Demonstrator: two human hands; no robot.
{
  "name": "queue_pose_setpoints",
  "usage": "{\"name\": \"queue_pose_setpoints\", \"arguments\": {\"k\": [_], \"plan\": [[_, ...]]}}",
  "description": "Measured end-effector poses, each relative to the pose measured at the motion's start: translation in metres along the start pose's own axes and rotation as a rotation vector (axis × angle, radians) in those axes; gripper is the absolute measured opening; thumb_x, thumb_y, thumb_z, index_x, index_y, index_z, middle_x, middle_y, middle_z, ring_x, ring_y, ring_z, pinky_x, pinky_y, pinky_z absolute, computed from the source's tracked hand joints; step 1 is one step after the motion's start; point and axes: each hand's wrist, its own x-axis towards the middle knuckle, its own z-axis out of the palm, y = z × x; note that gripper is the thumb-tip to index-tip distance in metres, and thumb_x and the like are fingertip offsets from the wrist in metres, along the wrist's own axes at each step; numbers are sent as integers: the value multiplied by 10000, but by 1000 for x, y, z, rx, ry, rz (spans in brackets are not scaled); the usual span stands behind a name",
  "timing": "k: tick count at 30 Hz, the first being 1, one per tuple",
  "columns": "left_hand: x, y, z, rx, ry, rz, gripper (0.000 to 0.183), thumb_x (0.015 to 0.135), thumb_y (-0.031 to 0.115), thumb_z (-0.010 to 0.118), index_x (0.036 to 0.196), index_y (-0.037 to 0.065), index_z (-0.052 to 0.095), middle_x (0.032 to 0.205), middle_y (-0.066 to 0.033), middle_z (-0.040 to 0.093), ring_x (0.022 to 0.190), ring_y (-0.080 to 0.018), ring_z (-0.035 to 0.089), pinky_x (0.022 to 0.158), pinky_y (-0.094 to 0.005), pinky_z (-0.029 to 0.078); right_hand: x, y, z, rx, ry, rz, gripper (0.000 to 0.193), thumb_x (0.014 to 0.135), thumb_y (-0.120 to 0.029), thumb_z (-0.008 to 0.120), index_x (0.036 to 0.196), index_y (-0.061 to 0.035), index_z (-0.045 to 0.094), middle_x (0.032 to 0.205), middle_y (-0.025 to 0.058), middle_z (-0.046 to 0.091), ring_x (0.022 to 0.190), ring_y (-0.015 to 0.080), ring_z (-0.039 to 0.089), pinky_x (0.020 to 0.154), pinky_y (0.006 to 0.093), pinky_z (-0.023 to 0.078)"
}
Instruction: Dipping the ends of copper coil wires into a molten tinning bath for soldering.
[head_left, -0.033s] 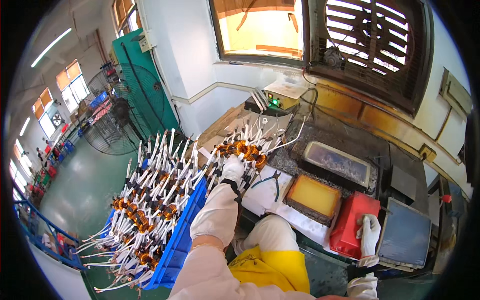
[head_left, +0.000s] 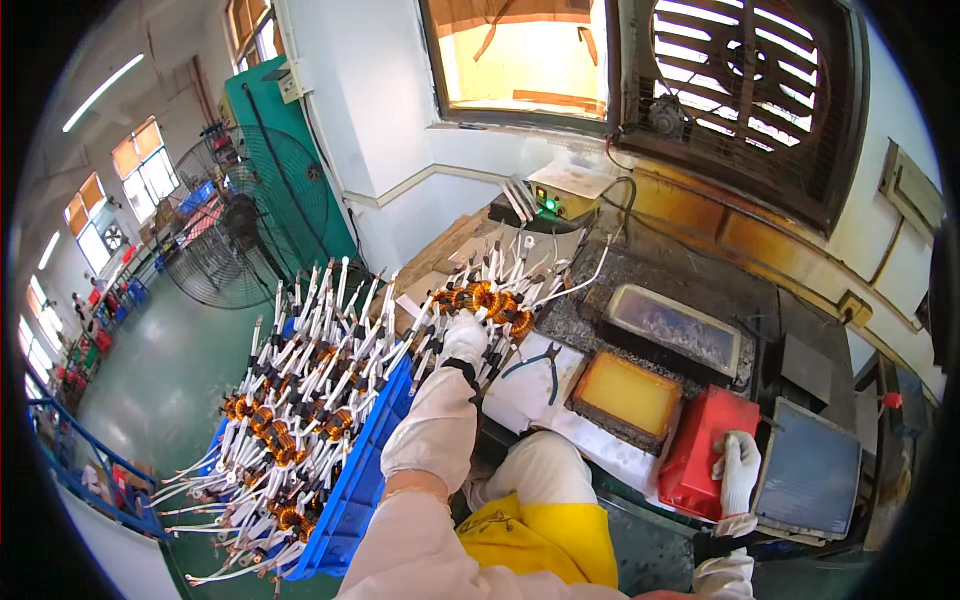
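Observation:
My left hand (head_left: pixel 464 338), in a white glove, reaches into a pile of copper-wound ring coils (head_left: pixel 484 296) with white sleeved leads. Its fingers are hidden from above, so what they hold cannot be made out. My right hand (head_left: pixel 738 468), also gloved, has its fingers curled at the right side of a red box (head_left: pixel 708 440). To the left of that box is a framed pot with a yellow surface (head_left: pixel 624 392). Blue-handled pliers (head_left: pixel 544 370) lie with jaws spread on a white sheet (head_left: pixel 510 398) between the coils and the pot.
A blue crate (head_left: pixel 345 505) packed with similar coils stands at my left, leads sticking out. Behind the pot is a rectangular tray with a grey surface (head_left: pixel 674 328). A control box (head_left: pixel 562 190) with a green light sits farther back. A grey-topped tray (head_left: pixel 812 470) lies right.

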Motion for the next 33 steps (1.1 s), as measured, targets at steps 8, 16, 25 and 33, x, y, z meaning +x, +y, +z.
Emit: {"name": "queue_pose_setpoints", "arguments": {"k": [8,16,25,33], "plan": [[8,-24,-17,207,40,111,527,700,423,598,998,-8,548,1027,-253,540,974,-400,520,839,-474,421,5,5,-3,11,9,-8,167,913,-182,468,883,-30,530,681,49,572,366,57,413,317,198,332],[11,-29,-9,-139,142,147,858,687,455,645,1271,-63,289,1216,-327,378,1104,-430,430,910,-441,390,3,3,-1,-6,3,-21,177,918,-197,463,899,-37,535,678,39,566,374,47,406,327,187,327],[-36,2,4,232,323,297,797,667,355,676,1337,177,282,1222,-341,352,897,-398,552,711,-431,458,3,2,1,-58,33,11,147,909,-173,475,908,-37,532,680,39,559,378,42,406,317,188,327],[0,-1,32,540,550,230,604,804,35,444,1319,331,340,1202,-316,405,666,-265,535,509,-356,438,4,4,0,-140,76,27,158,914,-182,462,884,-41,528,677,36,559,370,39,386,316,185,309]]}}
